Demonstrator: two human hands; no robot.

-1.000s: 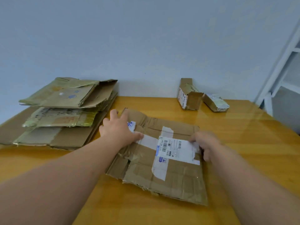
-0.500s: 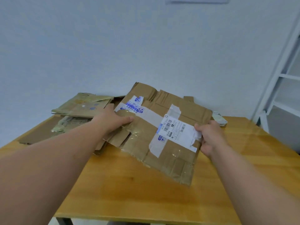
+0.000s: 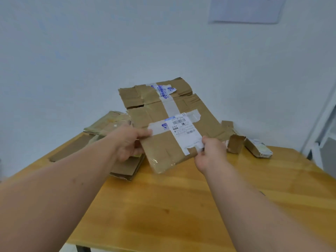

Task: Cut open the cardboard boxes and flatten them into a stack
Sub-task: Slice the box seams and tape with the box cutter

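A flattened brown cardboard box (image 3: 154, 110) with clear tape and a white shipping label is held up in the air, tilted toward the wall. My left hand (image 3: 127, 142) grips its left edge with the thumb on the tape. My right hand (image 3: 209, 153) pinches its lower right edge by the label. Behind and to the left, a stack of flattened boxes (image 3: 109, 124) lies on the wooden table (image 3: 181, 206), partly hidden by the held box and my left hand.
Two small unflattened boxes stand at the back right of the table: an open brown one (image 3: 235, 143) and a taped one (image 3: 258, 148) lying on its side. A white paper sheet (image 3: 245, 10) hangs on the wall. A white shelf frame (image 3: 323, 124) stands at the right edge.
Both hands have lifted the flattened box off the table, raised it and turned it more upright toward the wall. The view has tilted upward.
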